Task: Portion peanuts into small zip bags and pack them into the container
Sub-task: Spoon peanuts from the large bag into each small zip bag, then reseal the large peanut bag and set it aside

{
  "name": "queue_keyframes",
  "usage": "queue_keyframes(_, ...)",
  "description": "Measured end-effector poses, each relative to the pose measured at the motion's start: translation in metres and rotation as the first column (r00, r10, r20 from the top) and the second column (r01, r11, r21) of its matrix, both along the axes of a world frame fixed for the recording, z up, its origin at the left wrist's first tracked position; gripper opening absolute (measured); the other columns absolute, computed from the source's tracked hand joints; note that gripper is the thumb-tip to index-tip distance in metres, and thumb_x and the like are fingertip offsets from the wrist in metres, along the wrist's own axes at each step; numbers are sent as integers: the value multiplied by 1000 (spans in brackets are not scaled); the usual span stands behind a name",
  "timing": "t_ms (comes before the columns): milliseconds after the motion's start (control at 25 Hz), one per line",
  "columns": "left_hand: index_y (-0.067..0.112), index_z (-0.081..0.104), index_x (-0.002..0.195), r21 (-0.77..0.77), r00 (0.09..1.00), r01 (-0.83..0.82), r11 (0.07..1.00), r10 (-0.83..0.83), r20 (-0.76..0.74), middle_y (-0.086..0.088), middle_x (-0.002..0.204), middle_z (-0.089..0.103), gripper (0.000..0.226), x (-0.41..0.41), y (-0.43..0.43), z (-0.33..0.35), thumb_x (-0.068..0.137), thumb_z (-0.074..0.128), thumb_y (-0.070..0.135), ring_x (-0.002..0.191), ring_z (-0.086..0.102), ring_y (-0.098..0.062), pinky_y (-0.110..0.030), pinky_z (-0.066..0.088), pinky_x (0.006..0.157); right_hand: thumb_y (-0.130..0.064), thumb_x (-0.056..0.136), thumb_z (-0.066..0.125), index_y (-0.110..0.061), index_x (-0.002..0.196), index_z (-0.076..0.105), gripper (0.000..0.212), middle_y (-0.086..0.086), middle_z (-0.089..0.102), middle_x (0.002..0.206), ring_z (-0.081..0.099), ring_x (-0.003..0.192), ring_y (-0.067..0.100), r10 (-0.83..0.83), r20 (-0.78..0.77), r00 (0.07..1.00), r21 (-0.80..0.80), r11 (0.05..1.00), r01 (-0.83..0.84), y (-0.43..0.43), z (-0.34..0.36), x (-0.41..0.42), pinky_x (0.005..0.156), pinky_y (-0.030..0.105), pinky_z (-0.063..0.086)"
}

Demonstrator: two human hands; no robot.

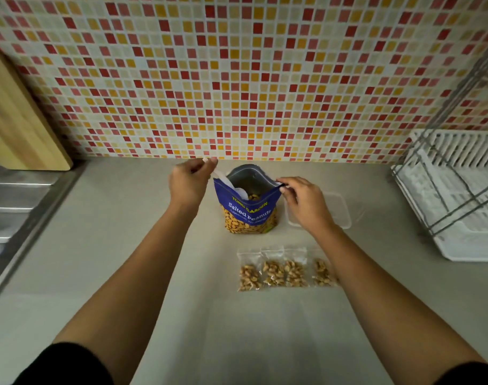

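Salted Peanuts bag (248, 215) standing open on the counter (153, 259), right hand (306, 204) pinching its right rim, left hand (188, 184) fingers closed on a white spoon (226, 182) dipping inside; four filled zip bags (273, 270) in front, clear container (340, 209) just beside.

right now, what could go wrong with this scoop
1. The peanut bag stands upright, steadied only by the right hand pinching its rim. Lifting the spoon out with the left hand could tip it and spill peanuts.
2. The filled small bags lie right by the right forearm, so a low arm sweep might knock them around.
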State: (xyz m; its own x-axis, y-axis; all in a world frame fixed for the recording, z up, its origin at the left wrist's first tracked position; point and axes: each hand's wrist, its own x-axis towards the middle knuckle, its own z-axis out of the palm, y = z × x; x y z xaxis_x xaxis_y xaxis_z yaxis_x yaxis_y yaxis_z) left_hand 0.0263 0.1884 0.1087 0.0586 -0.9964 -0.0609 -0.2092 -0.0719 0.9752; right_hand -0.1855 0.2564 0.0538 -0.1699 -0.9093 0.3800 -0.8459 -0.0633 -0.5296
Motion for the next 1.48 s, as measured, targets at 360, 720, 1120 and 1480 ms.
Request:
queue_keyframes(360, -1, 59, 84, 266, 740, -209, 941, 330, -587, -7, 75, 59, 5, 65, -10, -49, 86, 57, -5, 58, 65, -6, -13, 53, 60, -18, 88, 60, -9, 100, 71, 18, 12, 73, 96, 65, 86, 29, -17, -83, 996, 78, 997, 23, -12, 7, -6, 75, 29, 45)
queue_keyframes(720, -9, 65, 80, -216, 697, 134, 967, 63, 714, -27, 71, 63, 16, 69, 35, -140, 73, 52, -14, 65, 59, -43, -39, 47, 58, -18, 89, 60, -10, 103, 71, 20, 11, 73, 98, 65, 87, 27, -34, -91, 995, 76, 996, 41, -7, 8, -4, 79, 32, 48)
queue_keyframes(1120, -13, 62, 88, 11, 393, 415, 910, -190, 900, -30, 93, 63, 20, 69, 35, -176, 74, 49, -19, 84, 58, -45, -47, 51, 68, -17, 89, 59, -8, 103, 70, 20, 13, 73, 98, 66, 87, 30, -44, -93, 995, 46, 998, 48, -4, 8, -3, 78, 34, 49)
queue_keyframes(1480, -3, 63, 110, -278, 761, 345, 897, -94, 642, -14, 100, 66, 31, 51, 10, -124, 80, 62, 5, 87, 65, -32, -35, 52, 76, -19, 90, 58, -9, 106, 69, 22, 13, 72, 100, 66, 89, 29, -43, -98, 994, 74, 996, 51, -1, 8, -4, 79, 34, 50)
